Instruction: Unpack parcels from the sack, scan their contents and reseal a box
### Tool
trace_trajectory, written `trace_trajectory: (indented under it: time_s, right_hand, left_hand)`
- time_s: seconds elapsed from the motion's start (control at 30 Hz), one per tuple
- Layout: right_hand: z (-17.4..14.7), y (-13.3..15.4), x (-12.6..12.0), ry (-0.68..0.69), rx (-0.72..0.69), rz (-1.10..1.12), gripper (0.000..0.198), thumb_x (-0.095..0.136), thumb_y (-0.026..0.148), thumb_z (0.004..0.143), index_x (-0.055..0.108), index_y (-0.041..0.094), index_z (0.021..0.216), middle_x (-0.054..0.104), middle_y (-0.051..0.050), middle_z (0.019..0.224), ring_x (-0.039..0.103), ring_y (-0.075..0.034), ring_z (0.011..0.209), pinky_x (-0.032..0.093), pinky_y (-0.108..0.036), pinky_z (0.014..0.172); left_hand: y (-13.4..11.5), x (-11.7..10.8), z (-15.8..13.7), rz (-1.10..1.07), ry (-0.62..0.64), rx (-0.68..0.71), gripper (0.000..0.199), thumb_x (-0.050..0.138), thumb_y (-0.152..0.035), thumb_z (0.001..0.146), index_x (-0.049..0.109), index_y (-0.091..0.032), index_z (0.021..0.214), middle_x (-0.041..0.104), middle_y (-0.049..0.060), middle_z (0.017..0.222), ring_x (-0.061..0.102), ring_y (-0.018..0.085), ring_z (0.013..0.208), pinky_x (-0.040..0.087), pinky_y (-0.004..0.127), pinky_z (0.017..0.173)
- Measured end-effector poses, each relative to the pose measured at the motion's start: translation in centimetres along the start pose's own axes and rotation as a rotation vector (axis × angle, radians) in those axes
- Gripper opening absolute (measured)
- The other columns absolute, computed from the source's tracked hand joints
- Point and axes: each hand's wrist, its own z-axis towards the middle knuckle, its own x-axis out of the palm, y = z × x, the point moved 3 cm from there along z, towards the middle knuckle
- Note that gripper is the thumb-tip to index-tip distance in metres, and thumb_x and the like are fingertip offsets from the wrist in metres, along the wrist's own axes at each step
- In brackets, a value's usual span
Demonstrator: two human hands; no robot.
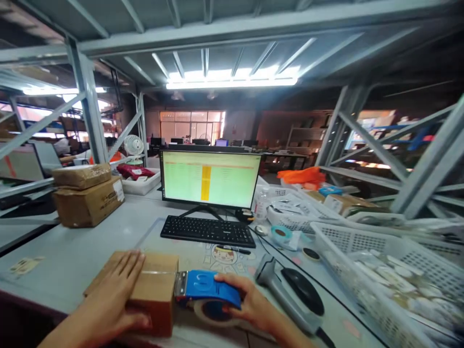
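Note:
A small brown cardboard box (159, 285) sits near the front of the desk, with a strip of clear tape along its top. My left hand (119, 285) lies on the box's top and near side, fingers stretched out and thumb apart. In my right hand (246, 299) is a blue tape dispenser (206, 285), its metal end touching or very close to the box's right side. A roll of clear tape (213, 316) shows below the blue body. The fingers beneath the dispenser are partly hidden.
A monitor (188, 176) stands behind a black keyboard (206, 231). A grey barcode scanner (286, 295) and a black mouse (302, 290) lie right of the dispenser. White baskets (348, 270) line the right side. Two stacked cartons (87, 203) stand at left.

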Motion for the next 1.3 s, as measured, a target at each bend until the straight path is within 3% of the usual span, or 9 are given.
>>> trace_trajectory:
  time_s: [0.13, 0.27, 0.43, 0.53, 0.63, 0.87, 1.1, 1.3]
  right_hand:
    - [-0.4, 0.7, 0.5, -0.015, -0.039, 0.054, 0.066, 0.086, 0.039, 0.068, 0.071, 0.024, 0.13, 0.066, -0.013, 0.133, 0.058, -0.034, 0.126, 0.04, -0.05, 0.113]
    - [-0.5, 1.2, 0.6, -0.024, -0.086, 0.108, 0.066, 0.086, 0.038, 0.066, 0.071, 0.024, 0.129, 0.068, -0.011, 0.129, 0.059, -0.033, 0.122, 0.042, -0.047, 0.11]
    - [-0.7, 0.8, 1.3, -0.079, -0.2, 0.042, 0.074, 0.085, 0.052, 0.065, 0.068, 0.026, 0.132, 0.064, -0.01, 0.12, 0.058, -0.032, 0.115, 0.044, -0.047, 0.105]
    - [-0.8, 0.5, 1.9, -0.119, -0.26, 0.004, 0.078, 0.082, 0.058, 0.068, 0.064, 0.026, 0.137, 0.056, -0.01, 0.124, 0.056, -0.031, 0.117, 0.042, -0.046, 0.107]
    - [-1.1, 0.6, 2.6, -0.148, -0.284, -0.035, 0.068, 0.078, 0.051, 0.076, 0.063, 0.029, 0.138, 0.048, -0.01, 0.132, 0.053, -0.03, 0.122, 0.039, -0.045, 0.111]
    - [-2.2, 0.4, 3.3, -0.054, -0.226, -0.135, 0.077, 0.08, 0.039, 0.074, 0.055, 0.033, 0.146, 0.056, -0.009, 0.123, 0.057, -0.03, 0.113, 0.044, -0.045, 0.104]
    - [-3.2, -0.3, 1.4, -0.079, -0.224, -0.104, 0.071, 0.078, 0.035, 0.073, 0.06, 0.029, 0.142, 0.06, -0.011, 0.123, 0.059, -0.03, 0.111, 0.045, -0.042, 0.103]
    - [-1.9, 2.2, 0.8, 0.004, -0.231, -0.228, 0.067, 0.075, 0.033, 0.076, 0.061, 0.031, 0.142, 0.063, -0.009, 0.114, 0.062, -0.027, 0.103, 0.048, -0.04, 0.097]
  left_hand:
    - [-4.0, -0.5, 0.5, -0.052, 0.054, 0.12, 0.119, 0.067, -0.074, 0.074, 0.013, -0.017, 0.162, 0.002, 0.012, 0.166, -0.001, 0.035, 0.154, 0.011, 0.052, 0.128]
    - [-7.2, -0.9, 1.5, -0.079, 0.054, 0.204, 0.112, 0.069, -0.065, 0.076, 0.015, -0.019, 0.162, 0.003, 0.012, 0.167, 0.0, 0.035, 0.154, 0.012, 0.052, 0.128]
    - [-8.9, -0.4, 2.5, -0.011, -0.006, 0.207, 0.094, 0.065, -0.067, 0.08, 0.038, -0.023, 0.158, 0.013, 0.01, 0.168, 0.007, 0.035, 0.154, 0.016, 0.052, 0.128]
    - [-8.7, -0.1, 2.5, 0.018, -0.091, 0.221, 0.071, 0.058, -0.06, 0.089, 0.05, -0.026, 0.151, 0.023, 0.008, 0.166, 0.017, 0.033, 0.154, 0.023, 0.052, 0.126]
    - [-7.5, -0.1, 2.2, 0.016, -0.118, 0.26, 0.062, 0.053, -0.052, 0.094, 0.051, -0.026, 0.151, 0.025, 0.008, 0.165, 0.022, 0.031, 0.154, 0.025, 0.05, 0.126]
    - [-4.2, -0.7, 1.4, 0.021, -0.095, 0.193, 0.072, 0.06, -0.058, 0.09, 0.046, -0.028, 0.154, 0.027, 0.009, 0.165, 0.024, 0.031, 0.154, 0.023, 0.049, 0.126]
    - [-3.6, -0.5, 1.3, 0.022, -0.115, 0.235, 0.066, 0.056, -0.054, 0.094, 0.042, -0.033, 0.155, 0.024, 0.005, 0.167, 0.024, 0.03, 0.154, 0.025, 0.051, 0.126]
    - [-3.8, -0.8, 1.6, 0.019, -0.048, 0.199, 0.069, 0.062, -0.052, 0.091, 0.044, -0.033, 0.154, 0.02, 0.005, 0.167, 0.019, 0.03, 0.155, 0.023, 0.052, 0.127]
